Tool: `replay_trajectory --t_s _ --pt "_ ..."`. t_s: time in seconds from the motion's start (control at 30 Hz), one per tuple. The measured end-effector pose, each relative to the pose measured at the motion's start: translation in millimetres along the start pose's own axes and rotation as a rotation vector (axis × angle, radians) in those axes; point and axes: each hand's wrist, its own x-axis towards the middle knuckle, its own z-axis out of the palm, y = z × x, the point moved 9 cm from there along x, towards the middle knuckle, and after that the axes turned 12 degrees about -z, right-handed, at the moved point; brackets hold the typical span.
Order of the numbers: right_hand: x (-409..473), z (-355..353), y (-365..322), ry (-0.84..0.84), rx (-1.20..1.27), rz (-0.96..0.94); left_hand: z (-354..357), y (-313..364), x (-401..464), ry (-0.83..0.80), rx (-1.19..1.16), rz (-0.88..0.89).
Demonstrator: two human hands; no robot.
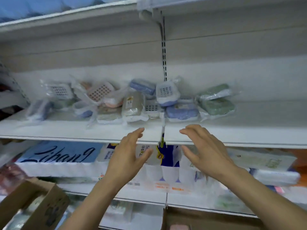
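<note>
Fingers of the left hand [127,156] and right hand [204,150] are spread, slightly bent, holding nothing, before the shelf [66,130]. Bagged soap boxes [132,105] lie heaped at twelve o'clock from both hands, untouched; tissue packs [59,156] sit at six o'clock below the shelf

White shelves [49,128] cross the frame, hung on a slotted upright [164,52] at upper centre against a pale back panel [232,47]; a cardboard box [33,205] sits lower left.
</note>
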Motion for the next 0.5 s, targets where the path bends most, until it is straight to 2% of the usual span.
replay_trajectory --t_s 0.17,0.37,0.43,0.5 --pt "56 13 -11 0.044 0.026 0.047 -40 -33 53 0.050 -0.082 -0.013" --pt "130 26 0 0.119 0.083 0.164 -81 -79 122 0.030 -0.052 0.018" --pt "151 23 12 0.165 0.024 0.236 -91 -86 150 0.037 -0.046 0.022" --pt "170 23 23 0.141 -0.063 0.314 -101 -94 176 0.048 -0.039 -0.006"
